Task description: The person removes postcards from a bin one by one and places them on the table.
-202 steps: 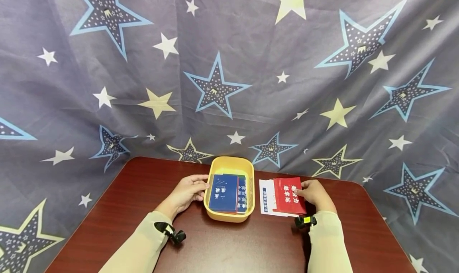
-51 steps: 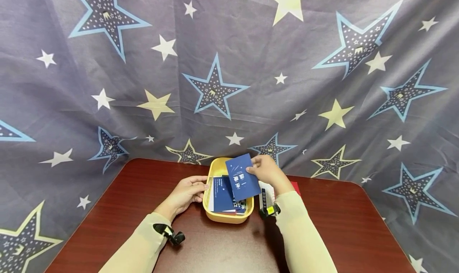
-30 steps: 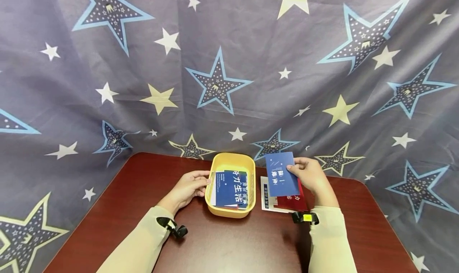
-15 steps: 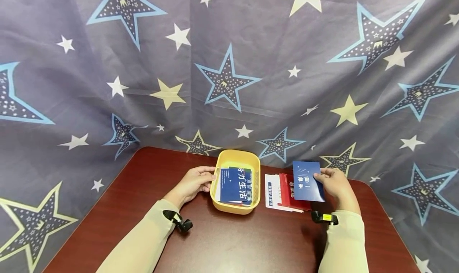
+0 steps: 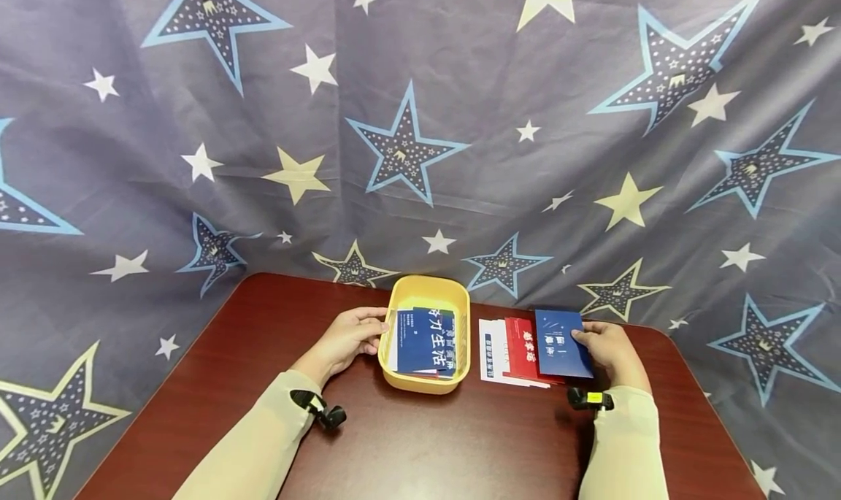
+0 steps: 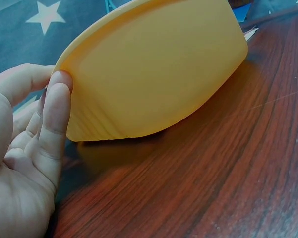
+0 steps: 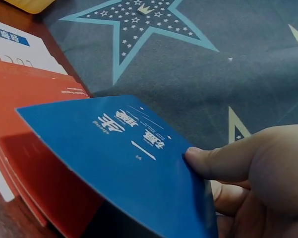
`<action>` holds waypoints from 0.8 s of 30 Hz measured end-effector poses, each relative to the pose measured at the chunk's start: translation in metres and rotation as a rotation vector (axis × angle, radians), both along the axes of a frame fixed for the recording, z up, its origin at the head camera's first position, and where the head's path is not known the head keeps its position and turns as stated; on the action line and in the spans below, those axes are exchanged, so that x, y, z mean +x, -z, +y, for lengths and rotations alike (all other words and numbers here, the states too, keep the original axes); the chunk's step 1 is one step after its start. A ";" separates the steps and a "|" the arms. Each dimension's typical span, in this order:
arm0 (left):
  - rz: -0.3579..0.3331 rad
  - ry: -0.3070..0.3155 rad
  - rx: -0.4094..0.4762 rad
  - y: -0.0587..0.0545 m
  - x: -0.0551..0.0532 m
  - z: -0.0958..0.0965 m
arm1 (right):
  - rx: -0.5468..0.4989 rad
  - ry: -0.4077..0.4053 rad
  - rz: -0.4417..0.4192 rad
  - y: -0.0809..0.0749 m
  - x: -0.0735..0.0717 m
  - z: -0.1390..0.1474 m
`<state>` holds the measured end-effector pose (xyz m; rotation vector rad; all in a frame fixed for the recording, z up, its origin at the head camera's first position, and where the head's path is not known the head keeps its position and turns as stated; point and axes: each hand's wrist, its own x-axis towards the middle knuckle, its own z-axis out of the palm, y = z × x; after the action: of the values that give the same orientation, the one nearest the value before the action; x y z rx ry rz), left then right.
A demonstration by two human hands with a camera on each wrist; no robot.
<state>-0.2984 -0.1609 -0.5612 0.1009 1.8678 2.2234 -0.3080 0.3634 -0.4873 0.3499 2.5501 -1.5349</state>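
Observation:
A yellow plastic basket [image 5: 424, 385] stands on the table, holding several blue cards [image 5: 430, 339] with white lettering. My left hand [image 5: 351, 341] grips its left rim; in the left wrist view the thumb and fingers [image 6: 53, 101] meet at the basket's edge. My right hand [image 5: 607, 347] pinches a dark blue card [image 5: 563, 345] by its right side, thumb on top. That card lies low over the right part of a stack of red cards [image 5: 522, 348], slightly tilted in the right wrist view. White cards [image 5: 493, 350] show from under the red ones at the left.
The brown wooden table [image 5: 427, 449] reaches back to a grey curtain [image 5: 486, 171] printed with stars. The basket stands left of the card stack, a narrow strip of table between them.
The right hand held a red card on the stack, then lifted a blue card out of the basket. It has carried that card right and lowered it over the red cards. The left hand stays.

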 end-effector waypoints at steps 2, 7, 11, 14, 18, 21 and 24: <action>-0.002 0.001 0.002 -0.001 0.001 -0.001 | -0.021 -0.014 -0.006 0.003 -0.001 -0.003; -0.007 0.004 0.007 -0.002 0.002 -0.001 | -0.029 -0.050 -0.024 0.009 -0.003 -0.013; -0.012 0.005 0.006 -0.002 0.003 -0.001 | -0.007 -0.064 -0.022 0.012 -0.003 -0.023; -0.013 0.007 0.005 -0.002 0.003 -0.001 | 0.107 -0.048 -0.001 0.017 -0.007 -0.024; -0.007 0.008 0.013 -0.003 0.003 0.000 | 0.326 -0.032 0.041 0.039 -0.026 -0.011; -0.003 0.006 0.015 -0.003 0.003 0.000 | 0.438 -0.043 0.057 0.066 -0.046 0.006; -0.006 0.001 0.014 -0.002 0.002 0.000 | 0.492 -0.036 0.048 0.087 -0.062 0.019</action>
<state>-0.2962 -0.1608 -0.5592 0.0972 1.8486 2.2339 -0.3698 0.3820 -0.5745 0.3177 2.9305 -0.8942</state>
